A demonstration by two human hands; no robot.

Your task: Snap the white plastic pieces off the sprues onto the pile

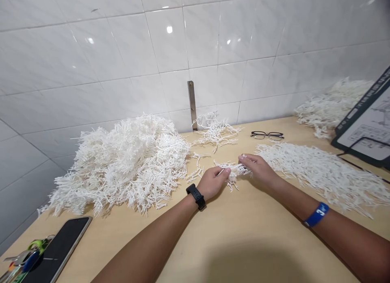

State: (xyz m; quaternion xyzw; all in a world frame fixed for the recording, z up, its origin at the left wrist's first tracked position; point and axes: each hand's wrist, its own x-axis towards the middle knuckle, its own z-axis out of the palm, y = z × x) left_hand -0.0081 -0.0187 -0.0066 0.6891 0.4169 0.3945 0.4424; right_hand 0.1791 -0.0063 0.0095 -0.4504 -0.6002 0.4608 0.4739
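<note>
My left hand (211, 182) is closed, thumb and fingers pinching one end of a thin white branched piece (234, 168). At the other side my right hand (259, 170) grips the same white strands between thumb and fingertips. Several twigs of it hang down toward the tabletop between the hands. Its material I cannot tell for sure. Left of my hands rises a large tangled heap (131, 165) of similar white branched pieces. To the right spreads a flatter layer of short white pieces (317, 173).
A wooden table (183, 242) meets a tiled wall (122, 55) with a metal strip (192, 106). A small white clump (216, 132) and glasses (267, 135) lie behind my hands. A phone (61, 248) and keys (22, 258) lie front left. A dark-edged board (368, 120) and another white pile (333, 104) stand right.
</note>
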